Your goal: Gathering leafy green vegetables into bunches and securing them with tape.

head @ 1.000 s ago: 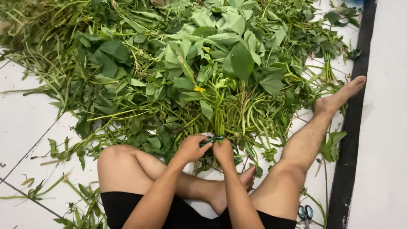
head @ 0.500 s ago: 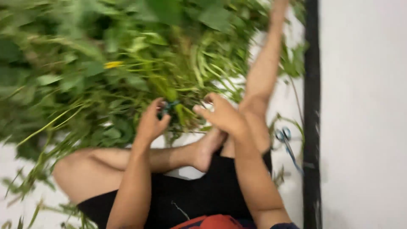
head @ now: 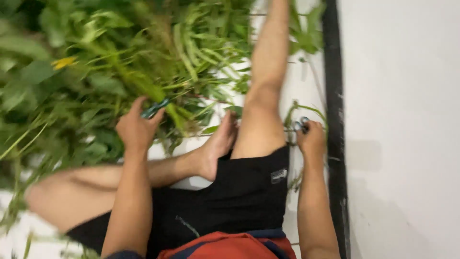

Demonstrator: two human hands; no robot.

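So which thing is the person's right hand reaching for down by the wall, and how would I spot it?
Start at the dark strip where the white floor meets the white wall. Beside it, next to the outstretched leg, the right hand rests on a pair of scissors. Its rounded bluish handle loops stand out from the loose green stems around it; the blades are not visible.

Green leafy stems [head: 120, 62] with one yellow leaf [head: 64, 62] heaped beside black shorts [head: 239, 192], red shirt hem [head: 230, 245] below them, white floor [head: 306, 81], black strip [head: 334, 96] alongside.
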